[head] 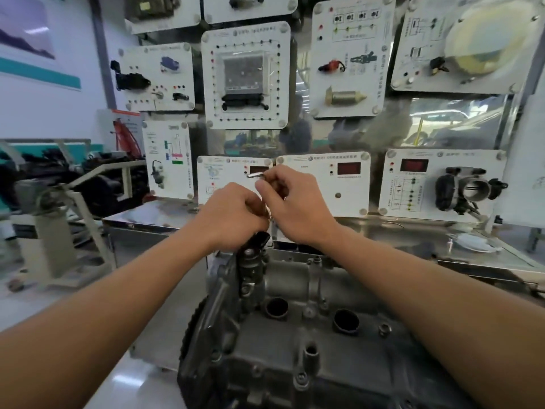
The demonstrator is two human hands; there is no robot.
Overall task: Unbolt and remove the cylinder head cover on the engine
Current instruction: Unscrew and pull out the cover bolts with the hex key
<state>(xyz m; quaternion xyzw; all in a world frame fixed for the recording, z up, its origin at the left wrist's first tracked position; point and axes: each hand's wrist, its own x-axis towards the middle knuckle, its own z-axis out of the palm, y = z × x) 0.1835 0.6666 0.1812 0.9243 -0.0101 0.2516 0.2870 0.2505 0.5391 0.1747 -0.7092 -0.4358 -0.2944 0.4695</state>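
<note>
Fingertips [262,186] of right hand [298,202] around metal tool [256,174], left hand [236,214] just beside.

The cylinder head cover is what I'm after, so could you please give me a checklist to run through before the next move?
1. The right hand has a firm pinch on the small metal tool: ok.
2. Tool seated on a fastener: cannot tell, the hands hide its working end.
3. What the left hand grips, just above the black part: cannot tell, its curled fingers cover it.
4. The cylinder head cover free to lift: not ok, the near bolt sits in it.
</note>
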